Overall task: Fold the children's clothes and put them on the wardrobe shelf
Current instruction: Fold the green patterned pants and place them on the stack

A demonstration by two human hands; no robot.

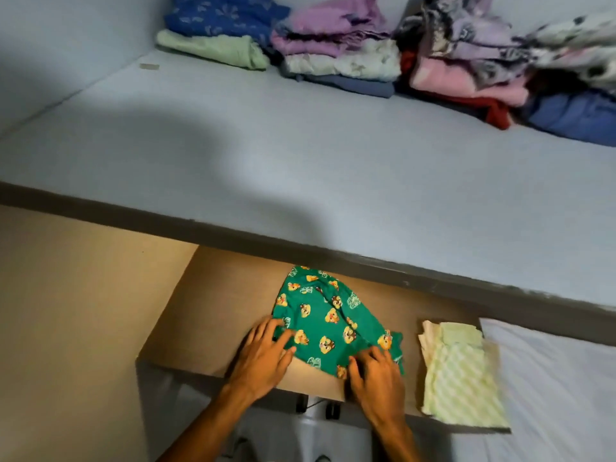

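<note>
A green child's garment [328,320] printed with yellow cartoon figures lies on the lower wooden shelf [200,321], partly under the shelf above. My left hand [266,351] rests with spread fingers on its left edge. My right hand [375,370] presses its near right corner with slightly bent fingers. Right of it lies a folded pale green striped cloth [461,378].
The wide grey upper shelf [300,155] carries piles of folded clothes at the back: blue and green [216,31], purple and white [336,45], pink, red and blue [500,81]. A white surface [560,378] lies at the lower right. A wall panel stands on the left.
</note>
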